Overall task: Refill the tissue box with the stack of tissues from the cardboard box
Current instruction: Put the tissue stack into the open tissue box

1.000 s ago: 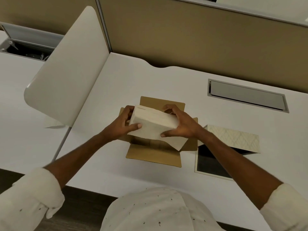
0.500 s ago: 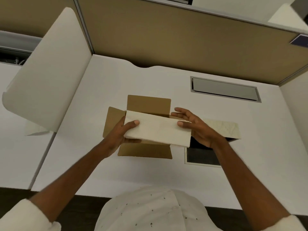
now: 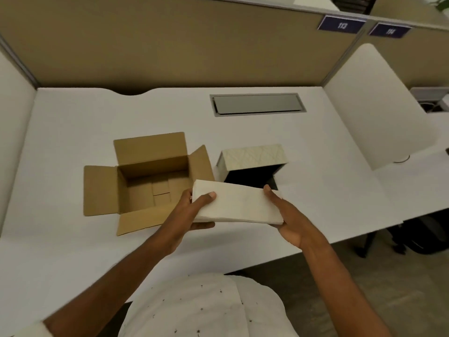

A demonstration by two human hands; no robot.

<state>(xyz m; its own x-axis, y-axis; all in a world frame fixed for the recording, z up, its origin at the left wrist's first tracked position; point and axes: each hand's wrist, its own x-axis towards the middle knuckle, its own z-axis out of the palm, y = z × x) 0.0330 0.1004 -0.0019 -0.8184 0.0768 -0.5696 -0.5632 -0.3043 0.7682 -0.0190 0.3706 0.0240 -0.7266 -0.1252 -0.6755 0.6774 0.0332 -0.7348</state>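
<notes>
I hold a white stack of tissues between both hands above the desk, just in front of the tissue box. My left hand grips its left end, thumb on top. My right hand supports its right end from the side and beneath. The brown cardboard box stands open on the left, its flaps spread out and its inside bare. To its right the cream patterned tissue box lies with its dark open side facing me; the stack covers part of that opening.
The white desk ends at a tan partition behind. A grey cable hatch sits at the back right. White side dividers stand at the right and at the far left. A dark bag lies on the floor to the right.
Both hands have carried the tissue stack out of the cardboard box and rightward, to in front of the tissue box. The cardboard box now shows empty. My head has turned right.
</notes>
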